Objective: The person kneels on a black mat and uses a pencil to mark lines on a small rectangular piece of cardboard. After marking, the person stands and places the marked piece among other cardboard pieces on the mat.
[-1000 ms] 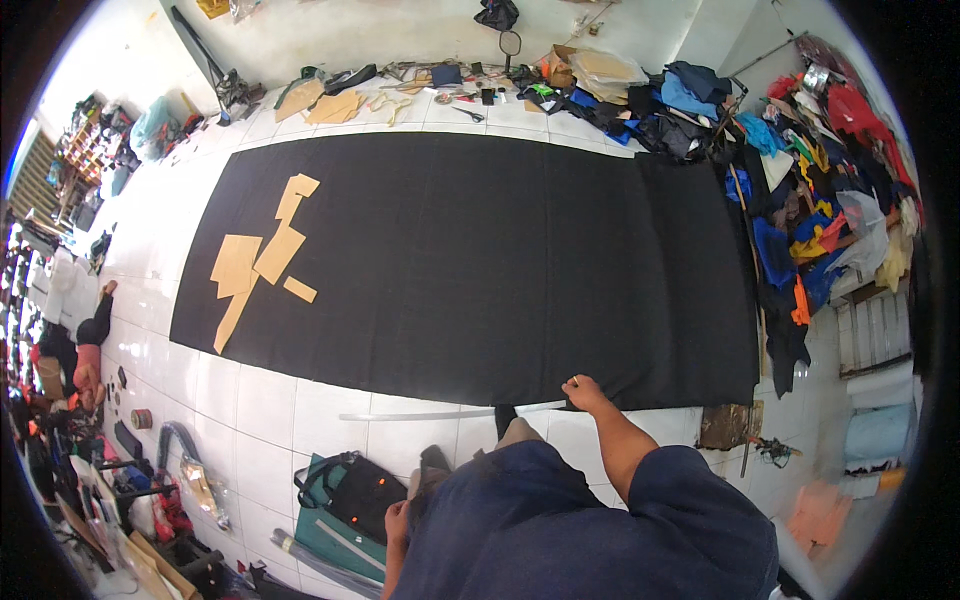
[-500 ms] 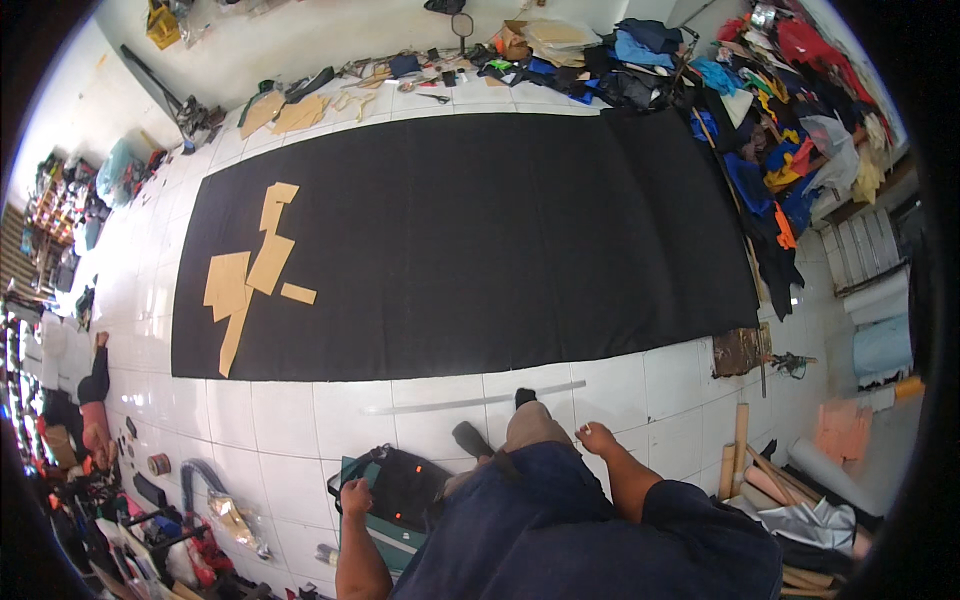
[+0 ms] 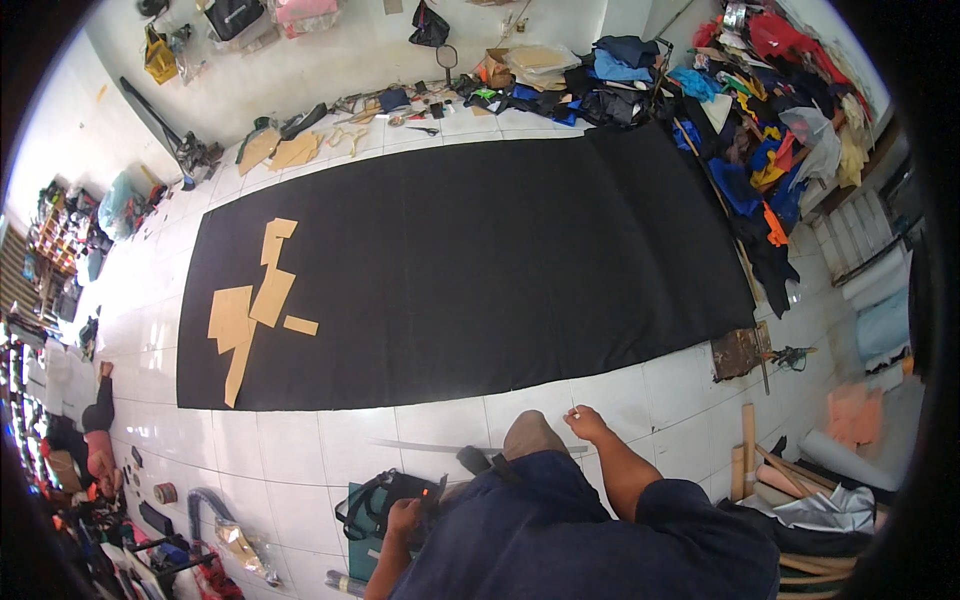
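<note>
My right hand [image 3: 584, 424] is closed in a pinch beside my knee, above the white tiles. A small white piece [image 3: 574, 413], too small to name, shows at its fingertips. My left hand [image 3: 403, 516] is a loose fist with nothing visible in it, over the black and green bag [image 3: 372, 512] on the floor; I cannot tell whether it touches the bag. Ahead lies a large black fabric sheet [image 3: 480, 270]. On its left part rest several tan cardboard pattern pieces [image 3: 233, 313]. A long clear ruler [image 3: 420, 446] lies between the sheet and me.
Scissors [image 3: 424, 130] and scraps lie along the far wall. A heap of coloured fabric [image 3: 770, 150] fills the far right. Rolls of material [image 3: 800, 480] stand at the near right, by a brown metal block [image 3: 733, 357] at the sheet's corner. Another person [image 3: 100, 440] is at the left.
The view has tilted up and shows more of the wall. My left hand has moved right, closer to my body. My right hand has shifted slightly left, still pinched.
</note>
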The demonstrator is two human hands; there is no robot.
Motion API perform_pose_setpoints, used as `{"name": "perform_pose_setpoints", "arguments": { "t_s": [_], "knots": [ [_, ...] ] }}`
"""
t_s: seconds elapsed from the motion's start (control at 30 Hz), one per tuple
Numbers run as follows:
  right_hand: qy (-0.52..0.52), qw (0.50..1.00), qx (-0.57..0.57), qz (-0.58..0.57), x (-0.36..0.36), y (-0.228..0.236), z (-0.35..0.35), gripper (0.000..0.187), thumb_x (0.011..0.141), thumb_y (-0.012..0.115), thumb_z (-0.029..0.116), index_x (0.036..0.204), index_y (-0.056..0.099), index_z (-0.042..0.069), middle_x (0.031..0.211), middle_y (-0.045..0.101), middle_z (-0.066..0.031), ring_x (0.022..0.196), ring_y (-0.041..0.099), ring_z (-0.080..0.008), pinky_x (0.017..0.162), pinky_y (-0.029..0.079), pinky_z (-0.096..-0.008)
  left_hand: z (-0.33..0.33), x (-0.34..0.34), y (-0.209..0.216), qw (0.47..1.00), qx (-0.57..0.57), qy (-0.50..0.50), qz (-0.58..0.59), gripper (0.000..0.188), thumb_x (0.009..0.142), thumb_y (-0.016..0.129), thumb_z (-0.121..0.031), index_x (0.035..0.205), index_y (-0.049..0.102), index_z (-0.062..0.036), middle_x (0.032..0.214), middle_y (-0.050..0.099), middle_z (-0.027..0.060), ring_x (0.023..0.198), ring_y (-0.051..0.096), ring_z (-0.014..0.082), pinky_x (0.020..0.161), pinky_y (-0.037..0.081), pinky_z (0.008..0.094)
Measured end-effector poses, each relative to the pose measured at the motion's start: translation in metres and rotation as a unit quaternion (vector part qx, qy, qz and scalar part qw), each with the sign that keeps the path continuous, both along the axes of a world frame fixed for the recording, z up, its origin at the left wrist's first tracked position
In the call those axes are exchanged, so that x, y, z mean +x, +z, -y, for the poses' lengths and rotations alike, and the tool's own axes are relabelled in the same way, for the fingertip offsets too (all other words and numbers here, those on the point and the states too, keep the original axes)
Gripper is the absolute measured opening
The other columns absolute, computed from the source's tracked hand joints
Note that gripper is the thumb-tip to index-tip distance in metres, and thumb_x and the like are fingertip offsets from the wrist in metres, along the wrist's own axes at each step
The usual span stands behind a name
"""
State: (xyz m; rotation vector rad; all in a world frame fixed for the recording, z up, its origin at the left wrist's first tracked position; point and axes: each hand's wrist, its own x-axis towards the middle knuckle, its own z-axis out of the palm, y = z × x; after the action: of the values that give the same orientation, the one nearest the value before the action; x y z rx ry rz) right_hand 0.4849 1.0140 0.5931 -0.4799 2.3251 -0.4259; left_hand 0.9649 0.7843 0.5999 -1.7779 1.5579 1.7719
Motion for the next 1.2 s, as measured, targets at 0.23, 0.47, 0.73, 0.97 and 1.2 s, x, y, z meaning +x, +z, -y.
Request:
{"name": "perform_pose_setpoints", "arguments": {
  "t_s": [0.23,0.47,0.73,0.97,1.2],
  "knots": [
    [0.044,0.998,-0.001,0.055,-0.028,0.006,0.025,0.052,0.093,0.064,0.046,0.122,0.068,0.003,0.126,0.067,-0.0239,0.122,0.062,-0.0397,0.103,0.049,-0.0461,0.017,0.027,-0.021,0.980,-0.180,-0.086,0.021,0.033,0.092,0.066,-0.029,0.100,0.074,0.0026,0.073,0.068,0.0065,0.057,0.063,0.0188,0.055,0.050,0.0348],
    [0.096,0.995,0.012,0.006,-0.123,-0.033,-0.004,0.045,0.090,0.070,0.046,0.108,0.071,0.005,0.116,0.071,-0.0224,0.113,0.066,-0.0375,0.096,0.051,-0.0461,0.047,-0.090,0.006,0.984,-0.045,0.170,-0.027,0.032,0.094,0.066,-0.026,0.105,0.070,0.0036,0.077,0.068,0.0070,0.061,0.062,0.0157,0.057,0.050,0.0315],
    [0.001,0.998,-0.053,-0.021,-0.198,0.010,0.037,0.036,0.093,0.066,0.037,0.107,0.071,0.004,0.111,0.072,-0.0215,0.108,0.067,-0.0405,0.094,0.052,-0.0466,0.009,-0.166,-0.010,0.986,-0.139,0.096,-0.001,0.041,0.092,0.071,-0.030,0.114,0.070,0.0045,0.091,0.074,0.0149,0.083,0.070,0.0196,0.077,0.055,0.0334],
    [-0.085,0.980,-0.014,0.181,-0.187,0.002,0.033,0.038,0.102,0.055,0.034,0.122,0.066,0.005,0.098,0.073,-0.0166,0.082,0.072,-0.0276,0.069,0.058,-0.0418,0.011,-0.153,0.023,0.986,-0.089,0.134,0.053,0.035,0.093,0.068,-0.028,0.107,0.071,0.0037,0.077,0.068,0.0089,0.064,0.064,0.0178,0.060,0.051,0.0337],
    [-0.095,0.971,0.037,0.215,-0.161,-0.011,-0.011,0.035,0.108,0.048,0.031,0.131,0.060,0.007,0.088,0.071,-0.0187,0.062,0.067,-0.0210,0.053,0.055,-0.0368,0.010,-0.115,-0.003,0.978,-0.085,0.159,0.106,0.040,0.090,0.071,-0.033,0.108,0.074,0.0029,0.098,0.076,0.0192,0.095,0.073,0.0292,0.087,0.055,0.0392]
  ]
}}
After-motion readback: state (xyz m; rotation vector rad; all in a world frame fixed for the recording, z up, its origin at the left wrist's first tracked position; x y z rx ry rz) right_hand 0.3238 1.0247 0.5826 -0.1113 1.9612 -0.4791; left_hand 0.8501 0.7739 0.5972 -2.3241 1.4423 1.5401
